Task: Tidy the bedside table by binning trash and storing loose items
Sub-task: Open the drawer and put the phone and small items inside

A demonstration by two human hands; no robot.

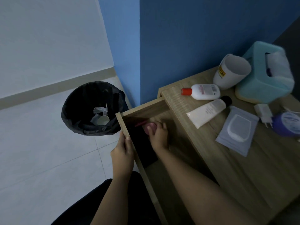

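The wooden bedside table's drawer (146, 109) is pulled out. My left hand (122, 153) grips its front panel at the top edge. My right hand (158, 137) reaches down inside the drawer and holds a small pink object (151, 126); beside it lie a thin red item (140, 123) and a flat black thing (142, 148). On the tabletop (235, 168) lie a white bottle with a red cap (202, 92), a cream tube with a black cap (207, 112), a grey sachet (237, 130) and a white charger plug (264, 113).
A bin with a black liner (93, 109) stands on the tiled floor left of the drawer, with crumpled paper and a cup inside. A white mug (231, 70), a teal tissue box (266, 72) and a purple round container (288, 124) sit at the table's back and right. Blue walls close the corner.
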